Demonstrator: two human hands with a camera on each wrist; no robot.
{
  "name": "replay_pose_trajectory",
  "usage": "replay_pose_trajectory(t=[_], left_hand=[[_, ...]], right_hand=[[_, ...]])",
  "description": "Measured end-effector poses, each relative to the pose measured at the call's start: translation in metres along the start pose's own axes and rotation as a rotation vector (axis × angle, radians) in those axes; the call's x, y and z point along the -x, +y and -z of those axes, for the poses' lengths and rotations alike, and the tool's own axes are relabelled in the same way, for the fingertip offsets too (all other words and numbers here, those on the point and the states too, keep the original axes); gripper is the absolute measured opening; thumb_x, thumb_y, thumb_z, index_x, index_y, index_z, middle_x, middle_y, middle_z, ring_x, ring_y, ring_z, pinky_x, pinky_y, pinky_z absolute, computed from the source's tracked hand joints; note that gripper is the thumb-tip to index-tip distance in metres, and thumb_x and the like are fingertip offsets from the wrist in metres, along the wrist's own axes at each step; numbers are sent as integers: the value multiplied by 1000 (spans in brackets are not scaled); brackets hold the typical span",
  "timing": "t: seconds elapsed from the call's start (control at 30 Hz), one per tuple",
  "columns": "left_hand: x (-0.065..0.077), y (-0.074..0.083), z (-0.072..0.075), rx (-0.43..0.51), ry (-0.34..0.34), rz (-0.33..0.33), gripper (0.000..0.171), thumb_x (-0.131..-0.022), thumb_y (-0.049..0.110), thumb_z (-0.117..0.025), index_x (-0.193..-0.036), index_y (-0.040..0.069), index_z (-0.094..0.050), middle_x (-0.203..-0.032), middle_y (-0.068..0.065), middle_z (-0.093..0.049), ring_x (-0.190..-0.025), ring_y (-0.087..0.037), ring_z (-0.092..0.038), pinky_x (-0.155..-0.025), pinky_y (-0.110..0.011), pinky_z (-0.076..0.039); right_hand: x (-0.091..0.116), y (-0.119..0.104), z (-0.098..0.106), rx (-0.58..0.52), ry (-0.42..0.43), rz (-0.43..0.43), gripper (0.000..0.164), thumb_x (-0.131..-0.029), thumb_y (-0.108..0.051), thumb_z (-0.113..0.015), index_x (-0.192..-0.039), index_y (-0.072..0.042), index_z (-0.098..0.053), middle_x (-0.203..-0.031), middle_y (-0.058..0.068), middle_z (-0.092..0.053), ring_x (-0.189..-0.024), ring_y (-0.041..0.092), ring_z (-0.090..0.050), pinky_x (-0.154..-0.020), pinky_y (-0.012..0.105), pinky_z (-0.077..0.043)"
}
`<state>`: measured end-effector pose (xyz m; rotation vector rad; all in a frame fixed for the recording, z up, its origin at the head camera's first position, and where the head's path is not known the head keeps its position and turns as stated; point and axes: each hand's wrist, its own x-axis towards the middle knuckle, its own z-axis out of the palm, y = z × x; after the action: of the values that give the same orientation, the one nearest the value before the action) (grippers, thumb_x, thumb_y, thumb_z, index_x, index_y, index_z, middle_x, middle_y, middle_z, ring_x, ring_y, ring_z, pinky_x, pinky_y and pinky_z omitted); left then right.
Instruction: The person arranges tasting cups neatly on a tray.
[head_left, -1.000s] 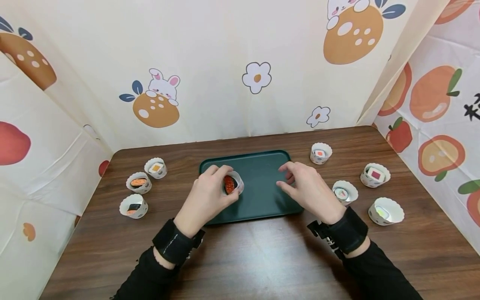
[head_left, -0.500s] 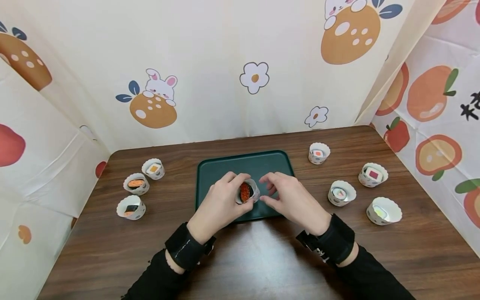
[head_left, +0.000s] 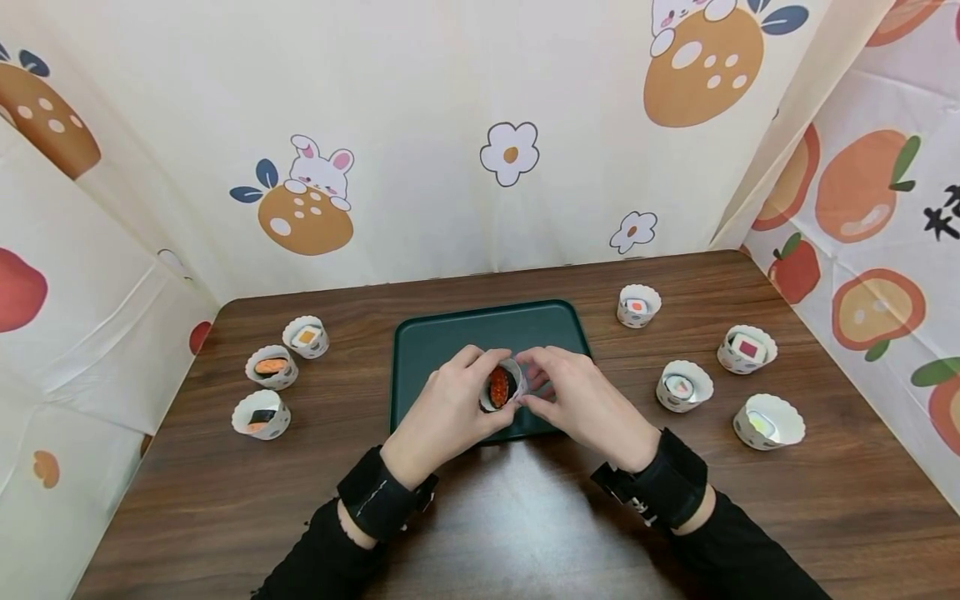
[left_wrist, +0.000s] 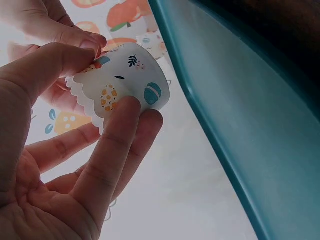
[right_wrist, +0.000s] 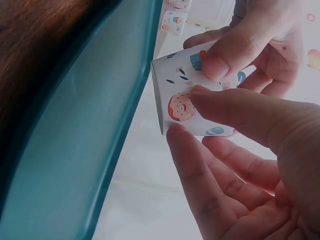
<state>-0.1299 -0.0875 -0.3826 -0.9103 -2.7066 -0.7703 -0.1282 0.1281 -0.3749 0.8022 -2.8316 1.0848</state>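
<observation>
A white paper baking cup [left_wrist: 131, 72] with a scalloped rim and small printed pictures is held over the dark green tray [head_left: 442, 333]. Inside it lies a sushi piece [head_left: 498, 387] with a red roe-like top and a black wrap, seen in the head view. My left hand [head_left: 453, 404] grips the cup from the left between thumb and fingers. From the right, my right hand [head_left: 588, 404] pinches the cup's side, its thumb on the wall in the right wrist view. In both wrist views the cup is off the tray.
Left of the tray, three similar cups [head_left: 261, 415] with sushi pieces stand on the wooden table [head_left: 180, 500]. Several more cups [head_left: 684, 387] with sushi rolls stand on the right. Printed cloth [head_left: 420, 167] hangs behind and at both sides.
My left hand has carried the cup rightward to above the tray's middle. My right hand has moved left to meet it, and its fingers now touch the cup.
</observation>
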Motion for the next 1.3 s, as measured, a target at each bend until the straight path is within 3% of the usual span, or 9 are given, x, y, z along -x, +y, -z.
replay_pose_trajectory(t=[0.2, 0.43, 0.83, 1.07, 1.3], left_hand=[[1, -2, 1, 26, -36, 18, 71, -83, 19, -94, -146, 6, -62, -119, -11, -68, -95, -19, -72, -78, -27, -64], [1, -5, 0, 40, -65, 10, 81, -79, -1, -93, -151, 4, -55, -127, -16, -66, -88, -18, -69, -73, -22, -60], [1, -8, -2, 25, -9, -53, 68, -86, -8, -82, -148, 3, -55, -119, -13, -69, -91, -17, -69, -75, -24, -61], [1, -6, 0, 80, 8, -42, 64, -87, -6, -82, -145, 4, -56, -120, -12, -70, -92, -15, -73, -77, -20, -62], [1, -6, -1, 143, 6, -39, 61, -87, -7, -82, -142, 4, -57, -122, -12, -70, -101, -19, -76, -83, -27, -65]], right_hand=[[-1, 1, -2, 25, 9, 2, 47, -92, -6, -85, -134, 0, -66, -112, 9, -72, -97, 19, -75, -84, 38, -65], [-1, 3, -3, 41, 13, 10, 49, -91, -5, -85, -135, 1, -66, -114, 10, -72, -98, 20, -75, -84, 40, -65], [-1, 7, -2, 37, 4, 35, 61, -86, -12, -91, -139, -1, -62, -119, 12, -71, -98, 19, -74, -83, 35, -65], [-2, 8, 0, 2, -24, 11, 63, -86, -11, -91, -140, -3, -60, -124, 13, -69, -100, 19, -74, -84, 32, -65], [-1, 8, -1, 18, -19, 18, 65, -86, -12, -92, -140, -5, -59, -125, 12, -67, -100, 19, -70, -82, 31, -64]])
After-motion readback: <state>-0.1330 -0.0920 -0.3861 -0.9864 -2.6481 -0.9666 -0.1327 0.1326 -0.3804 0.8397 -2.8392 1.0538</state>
